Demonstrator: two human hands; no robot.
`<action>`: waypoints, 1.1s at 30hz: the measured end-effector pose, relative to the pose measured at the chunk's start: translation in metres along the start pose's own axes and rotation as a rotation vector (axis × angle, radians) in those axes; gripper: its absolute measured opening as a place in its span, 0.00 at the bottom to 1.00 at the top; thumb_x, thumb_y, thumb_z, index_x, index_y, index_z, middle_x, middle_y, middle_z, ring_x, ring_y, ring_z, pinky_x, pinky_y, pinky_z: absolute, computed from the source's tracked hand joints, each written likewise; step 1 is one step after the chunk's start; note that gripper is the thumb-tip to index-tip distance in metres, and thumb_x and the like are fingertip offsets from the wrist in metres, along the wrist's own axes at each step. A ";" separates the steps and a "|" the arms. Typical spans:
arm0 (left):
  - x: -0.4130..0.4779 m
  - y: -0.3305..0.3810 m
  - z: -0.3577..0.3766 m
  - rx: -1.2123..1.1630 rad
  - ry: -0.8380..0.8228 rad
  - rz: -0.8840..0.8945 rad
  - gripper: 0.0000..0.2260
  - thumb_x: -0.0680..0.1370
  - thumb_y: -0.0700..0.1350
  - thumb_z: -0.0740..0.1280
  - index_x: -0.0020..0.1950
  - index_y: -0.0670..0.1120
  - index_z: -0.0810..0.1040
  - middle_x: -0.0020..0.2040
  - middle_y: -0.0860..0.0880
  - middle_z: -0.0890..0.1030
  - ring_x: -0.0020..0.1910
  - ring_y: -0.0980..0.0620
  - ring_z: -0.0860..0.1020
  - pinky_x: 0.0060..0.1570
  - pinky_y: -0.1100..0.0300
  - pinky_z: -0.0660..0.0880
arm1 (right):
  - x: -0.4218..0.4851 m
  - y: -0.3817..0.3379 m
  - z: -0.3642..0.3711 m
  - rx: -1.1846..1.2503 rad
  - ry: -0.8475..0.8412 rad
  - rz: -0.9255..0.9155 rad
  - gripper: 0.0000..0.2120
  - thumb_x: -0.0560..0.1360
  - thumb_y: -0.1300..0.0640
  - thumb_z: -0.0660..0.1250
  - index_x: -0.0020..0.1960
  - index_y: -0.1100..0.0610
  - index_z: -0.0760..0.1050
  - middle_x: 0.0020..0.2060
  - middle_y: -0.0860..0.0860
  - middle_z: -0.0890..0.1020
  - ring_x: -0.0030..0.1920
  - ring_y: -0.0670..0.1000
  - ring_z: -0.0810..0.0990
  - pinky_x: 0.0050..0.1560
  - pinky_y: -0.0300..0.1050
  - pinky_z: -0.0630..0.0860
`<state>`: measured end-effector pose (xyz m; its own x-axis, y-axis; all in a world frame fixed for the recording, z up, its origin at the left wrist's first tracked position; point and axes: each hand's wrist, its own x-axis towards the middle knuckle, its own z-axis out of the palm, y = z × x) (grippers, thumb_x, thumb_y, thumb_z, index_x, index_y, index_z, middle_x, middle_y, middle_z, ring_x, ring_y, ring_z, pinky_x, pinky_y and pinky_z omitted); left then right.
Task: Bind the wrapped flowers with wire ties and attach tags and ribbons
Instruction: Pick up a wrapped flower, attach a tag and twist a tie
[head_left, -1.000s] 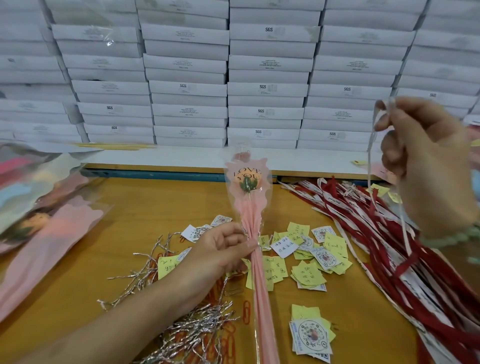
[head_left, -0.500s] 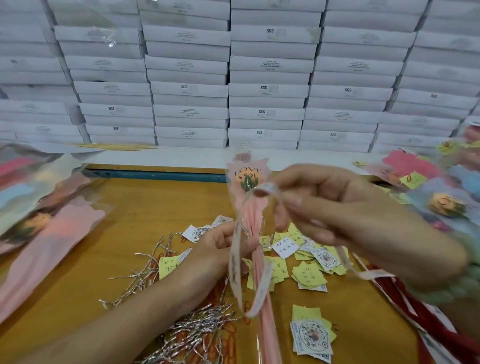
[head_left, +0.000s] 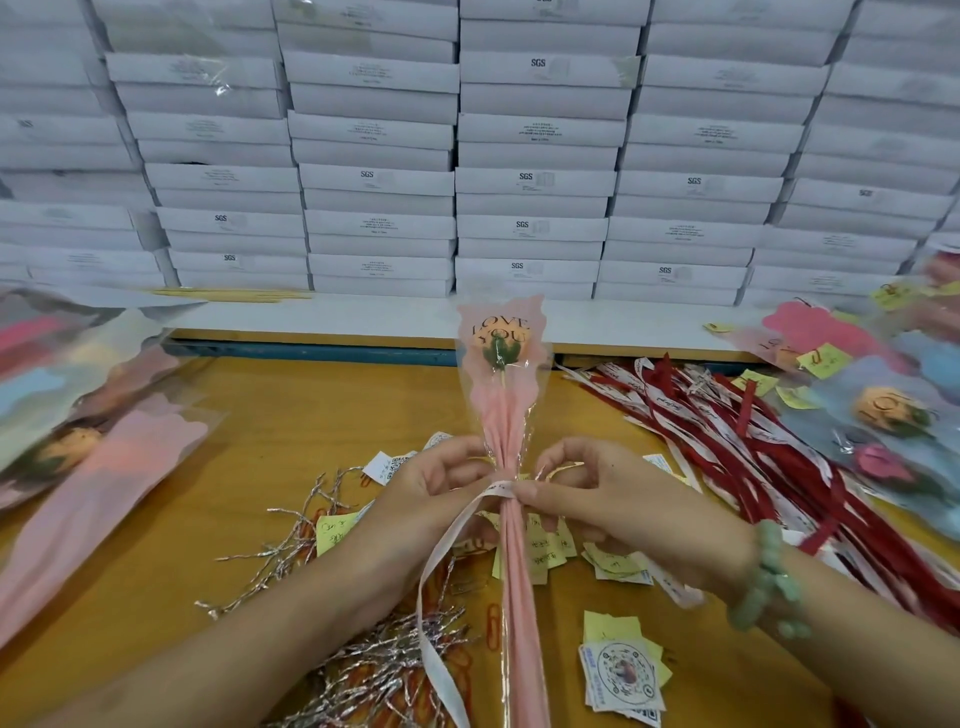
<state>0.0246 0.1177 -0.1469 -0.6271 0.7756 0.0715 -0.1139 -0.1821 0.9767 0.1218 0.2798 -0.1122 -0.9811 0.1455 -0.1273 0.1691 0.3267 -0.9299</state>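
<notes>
Background: stacked white boxes (head_left: 535, 182), all closed, contents can't tell.
Surface: yellow-orange surface (head_left: 291, 415), covered in loose supplies.
Flower: wrapped flower (head_left: 506, 415) mid-frame, between both hands; long axis near-to-far, bloom end toward the boxes, stem end toward the person.
Sleeve: clear with pink paper, orange bloom inside, "LOVE YOU" print.
Ribbon: pale ribbon (head_left: 441, 561) crosses the sleeve's narrow waist; one tail hangs down-left.
Left hand: left hand (head_left: 431, 488) from the left, grip curled around the waist.
Right hand: right hand (head_left: 597, 499) from the right, fingertip grip pinching the ribbon at the waist; green bead bracelet (head_left: 763, 582).
Loose: silver wire ties (head_left: 363, 670) lower left; tags (head_left: 621, 675) near right; red and white ribbons (head_left: 727, 431) right.
</notes>
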 end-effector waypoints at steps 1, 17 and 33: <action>0.000 0.000 0.000 -0.002 -0.005 0.000 0.08 0.72 0.42 0.72 0.50 0.50 0.85 0.51 0.43 0.85 0.42 0.50 0.84 0.38 0.61 0.81 | 0.000 0.001 0.000 0.073 -0.036 0.017 0.20 0.70 0.46 0.72 0.56 0.56 0.74 0.33 0.48 0.82 0.24 0.41 0.68 0.21 0.32 0.61; -0.007 0.008 0.006 0.139 -0.117 0.023 0.14 0.80 0.54 0.63 0.49 0.46 0.83 0.37 0.46 0.80 0.33 0.52 0.78 0.32 0.62 0.76 | 0.001 0.008 0.005 0.180 0.024 -0.050 0.11 0.73 0.52 0.72 0.53 0.52 0.78 0.39 0.51 0.78 0.26 0.42 0.67 0.22 0.32 0.60; -0.006 0.007 0.002 0.137 -0.107 -0.011 0.06 0.78 0.48 0.67 0.48 0.48 0.82 0.33 0.47 0.79 0.26 0.55 0.75 0.28 0.68 0.72 | 0.003 0.010 0.000 0.089 0.016 -0.119 0.18 0.68 0.42 0.71 0.49 0.55 0.82 0.28 0.44 0.76 0.25 0.39 0.68 0.24 0.31 0.61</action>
<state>0.0288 0.1129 -0.1398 -0.5399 0.8384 0.0751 -0.0097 -0.0954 0.9954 0.1206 0.2830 -0.1215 -0.9921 0.1253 -0.0095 0.0419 0.2581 -0.9652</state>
